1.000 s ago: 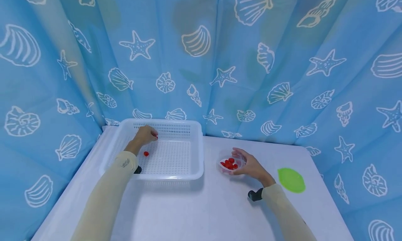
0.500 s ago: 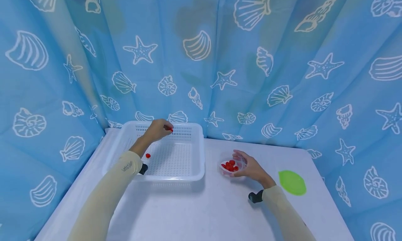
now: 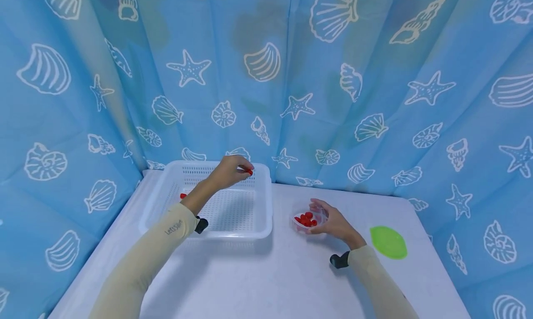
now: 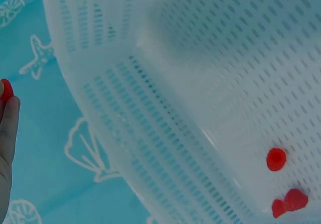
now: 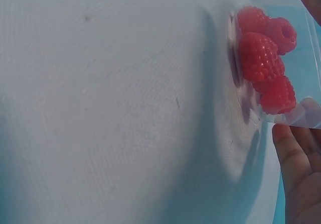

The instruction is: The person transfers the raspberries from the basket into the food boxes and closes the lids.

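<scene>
My left hand (image 3: 229,172) pinches a red raspberry (image 3: 250,172) above the right back part of the white plastic basket (image 3: 237,235). In the left wrist view, that raspberry (image 4: 7,90) shows between fingertips at the left edge. A few more raspberries (image 4: 276,159) lie on the basket floor; the left forearm covers some of them in the head view. To the right of the basket, my right hand (image 3: 336,223) grips a small clear container (image 3: 296,225) standing on the table. Several raspberries (image 5: 258,57) sit inside it.
A green leaf-shaped lid (image 3: 388,242) lies flat to the right of the right hand. White cloth covers the table (image 3: 266,282). Behind it hangs a blue curtain (image 3: 250,97) printed with shells and starfish.
Holding the raspberry, my left hand has moved right across the basket and up a little. My right hand keeps its grip on the container. The head view has shifted slightly.
</scene>
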A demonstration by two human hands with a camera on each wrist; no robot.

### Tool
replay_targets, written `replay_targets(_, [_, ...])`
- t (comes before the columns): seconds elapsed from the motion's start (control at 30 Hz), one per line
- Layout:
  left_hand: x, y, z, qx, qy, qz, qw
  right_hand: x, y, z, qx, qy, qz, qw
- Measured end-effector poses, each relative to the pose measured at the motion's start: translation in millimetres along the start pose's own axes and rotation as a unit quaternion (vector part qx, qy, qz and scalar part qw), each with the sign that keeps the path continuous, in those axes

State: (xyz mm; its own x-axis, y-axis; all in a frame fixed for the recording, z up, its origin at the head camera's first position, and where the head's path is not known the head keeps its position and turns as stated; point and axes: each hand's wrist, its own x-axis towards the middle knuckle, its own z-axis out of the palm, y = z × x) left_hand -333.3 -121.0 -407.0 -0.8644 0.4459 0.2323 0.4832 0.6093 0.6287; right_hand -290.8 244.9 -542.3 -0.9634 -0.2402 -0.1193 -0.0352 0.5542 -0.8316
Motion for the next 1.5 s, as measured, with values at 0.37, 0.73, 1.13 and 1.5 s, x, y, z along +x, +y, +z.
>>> replay_targets(0.37, [-4.3, 38.8, 31.6, -0.053, -0.005, 0.028, 0.9982, 2, 4, -6, 0.009, -0.007, 0.007, 1.000])
replay_targets(0.73, [-9.0, 58.0, 89.2, -0.109, 0.013, 0.044, 0.9930, -3, 5, -6, -0.004, 0.009, 0.027, 1.000])
replay_targets(1.13, [-15.1, 69.4, 137.1, -0.127, 0.017, 0.024, 0.9915, -4, 3, -1, 0.003, 0.004, 0.010, 1.000])
replay_targets(1.5, [-10.3, 72.9, 163.1, -0.051, 0.013, 0.030, 0.9981, 0, -1, 0, -0.003, 0.000, -0.005, 1.000])
